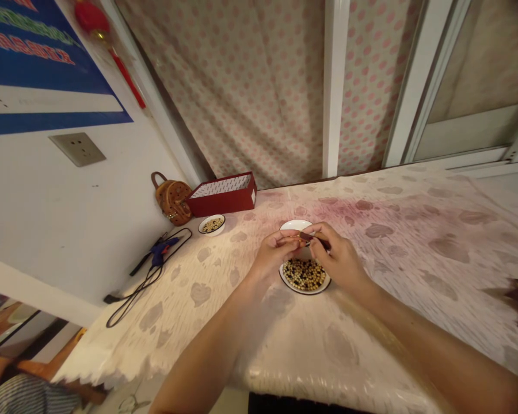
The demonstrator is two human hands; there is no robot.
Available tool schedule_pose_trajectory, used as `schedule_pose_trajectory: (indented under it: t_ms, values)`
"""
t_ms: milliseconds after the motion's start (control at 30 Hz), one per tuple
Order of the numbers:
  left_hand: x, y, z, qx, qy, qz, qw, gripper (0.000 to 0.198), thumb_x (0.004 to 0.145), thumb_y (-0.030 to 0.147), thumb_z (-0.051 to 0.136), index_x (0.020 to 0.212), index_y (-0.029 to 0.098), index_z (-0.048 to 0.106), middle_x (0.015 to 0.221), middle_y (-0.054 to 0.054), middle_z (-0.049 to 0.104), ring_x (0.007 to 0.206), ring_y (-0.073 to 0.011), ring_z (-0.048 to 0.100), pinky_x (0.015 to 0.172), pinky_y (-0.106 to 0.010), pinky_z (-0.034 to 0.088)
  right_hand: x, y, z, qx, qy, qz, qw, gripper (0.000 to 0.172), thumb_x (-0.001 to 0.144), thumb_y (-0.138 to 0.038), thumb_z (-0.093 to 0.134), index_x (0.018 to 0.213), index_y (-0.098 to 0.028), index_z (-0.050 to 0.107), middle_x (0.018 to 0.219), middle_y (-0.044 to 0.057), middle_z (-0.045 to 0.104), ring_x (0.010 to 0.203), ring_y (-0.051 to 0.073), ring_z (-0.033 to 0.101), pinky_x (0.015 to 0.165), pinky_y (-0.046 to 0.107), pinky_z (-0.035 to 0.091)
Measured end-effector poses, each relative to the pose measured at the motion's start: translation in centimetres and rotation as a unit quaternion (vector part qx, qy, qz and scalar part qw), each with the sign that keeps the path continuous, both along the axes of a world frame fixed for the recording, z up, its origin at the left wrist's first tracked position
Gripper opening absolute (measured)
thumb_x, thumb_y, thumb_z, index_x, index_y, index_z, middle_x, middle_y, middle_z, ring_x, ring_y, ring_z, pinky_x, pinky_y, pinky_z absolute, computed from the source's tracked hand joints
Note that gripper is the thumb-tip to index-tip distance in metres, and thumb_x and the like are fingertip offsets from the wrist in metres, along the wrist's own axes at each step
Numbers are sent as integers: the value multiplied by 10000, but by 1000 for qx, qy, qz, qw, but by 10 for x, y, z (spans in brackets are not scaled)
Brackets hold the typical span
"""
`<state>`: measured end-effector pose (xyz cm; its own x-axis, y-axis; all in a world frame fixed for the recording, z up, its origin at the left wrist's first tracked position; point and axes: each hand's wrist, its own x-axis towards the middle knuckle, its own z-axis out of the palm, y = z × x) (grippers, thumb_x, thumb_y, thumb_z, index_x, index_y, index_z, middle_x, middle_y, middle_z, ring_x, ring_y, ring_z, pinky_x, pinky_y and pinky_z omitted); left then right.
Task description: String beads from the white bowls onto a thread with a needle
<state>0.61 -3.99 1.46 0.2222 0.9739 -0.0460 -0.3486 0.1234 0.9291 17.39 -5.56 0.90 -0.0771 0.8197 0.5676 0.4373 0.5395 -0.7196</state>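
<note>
Both my grips are narrow: my left hand [275, 254] and right hand [335, 259] pinch a small dark-brown piece [306, 236] above a white dish [304, 291] of mixed round beads [304, 275].

The left hand [275, 256] and right hand [339, 259] are pinching a small dark-brown piece [307, 237] between their fingers, holding it just above a white dish [304, 291] filled with mixed round beads [304, 274]. A smaller dish [211, 225] is sitting farther along the patterned tablecloth [414, 276], near a red box [222, 195] and a blue glue gun [160, 249].
</note>
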Motion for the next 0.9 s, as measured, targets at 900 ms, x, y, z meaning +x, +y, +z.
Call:
schedule_pose_trajectory:
  t_ms: [900]
  values:
    - [1, 1, -3, -10, -13, 9, 1000, 371, 673, 145, 889, 1006, 129, 728, 918, -69, 771, 859, -151, 726, 911, -312, 538, 1, 2, -3, -8, -18, 6, 1000, 185, 913, -261, 457, 1045, -239, 584, 836, 20, 762, 691, 198, 694, 639, 304, 474]
